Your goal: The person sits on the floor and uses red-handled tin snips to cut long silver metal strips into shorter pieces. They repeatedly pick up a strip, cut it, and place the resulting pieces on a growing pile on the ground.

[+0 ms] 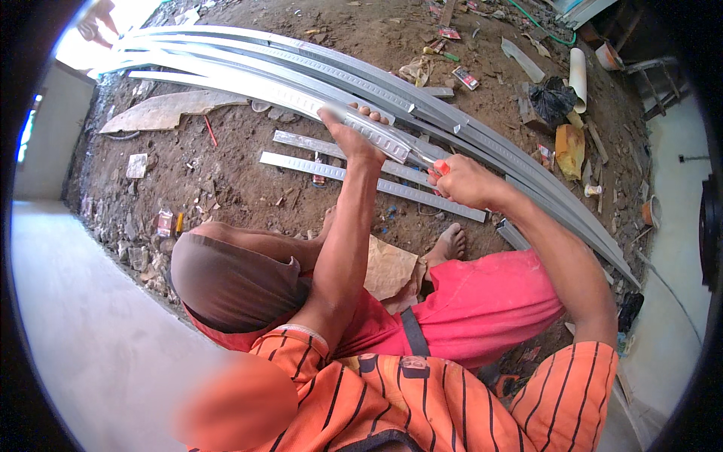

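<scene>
My left hand (352, 138) is closed around a long silver metal channel (390, 145) with a row of slots, close to its near right end. The rest of this channel stretches off to the far left. In my right hand (473, 183) are snips with orange-red handles (440, 167). Their metal jaws lie at the right end of the channel; whether they bite into it is too small to tell. Just below on the ground lie two shorter metal strips, the nearer one (444, 203) roughly parallel to the other, which passes beneath my hands.
Several long metal channels (482, 135) lie bundled across the dirt floor (248, 177). A torn flat board (166, 111) is at the left, and brown paper (390, 271) lies between my feet. At the right are a white pipe (578, 79), a black plastic bag (556, 99) and a yellow packet (570, 151).
</scene>
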### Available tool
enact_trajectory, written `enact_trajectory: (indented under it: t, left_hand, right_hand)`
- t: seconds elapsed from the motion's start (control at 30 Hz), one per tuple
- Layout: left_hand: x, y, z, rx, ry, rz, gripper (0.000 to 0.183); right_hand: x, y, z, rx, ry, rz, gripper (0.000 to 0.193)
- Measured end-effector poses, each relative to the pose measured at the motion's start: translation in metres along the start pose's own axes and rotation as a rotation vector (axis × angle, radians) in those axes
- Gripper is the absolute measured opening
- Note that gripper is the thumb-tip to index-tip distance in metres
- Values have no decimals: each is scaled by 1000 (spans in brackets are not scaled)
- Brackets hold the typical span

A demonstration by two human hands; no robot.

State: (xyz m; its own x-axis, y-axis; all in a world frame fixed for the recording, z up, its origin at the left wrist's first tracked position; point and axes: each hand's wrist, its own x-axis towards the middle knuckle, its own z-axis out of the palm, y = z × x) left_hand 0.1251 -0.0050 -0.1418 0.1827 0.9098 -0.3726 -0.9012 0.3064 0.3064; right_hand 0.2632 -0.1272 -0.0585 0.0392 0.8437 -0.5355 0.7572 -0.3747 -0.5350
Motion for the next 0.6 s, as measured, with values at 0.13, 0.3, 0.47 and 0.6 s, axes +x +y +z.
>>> enact_trajectory:
  t: [0.13, 0.3, 0.47, 0.6]
  left_hand:
    - [0, 1, 0, 4, -10, 2, 64]
    - [-1, 5, 1, -26, -27, 6, 63]
    - [-3, 5, 6, -8, -20, 29, 65]
    - [-1, 10, 3, -6, -9, 42, 72]
  right_hand:
    - [-6, -11, -1, -86, 43, -16, 37]
    - [-10, -18, -4, -49, 31, -91, 23]
    - [-8, -20, -9, 47, -47, -62, 17]
    - [-11, -17, -13, -64, -8, -192, 16]
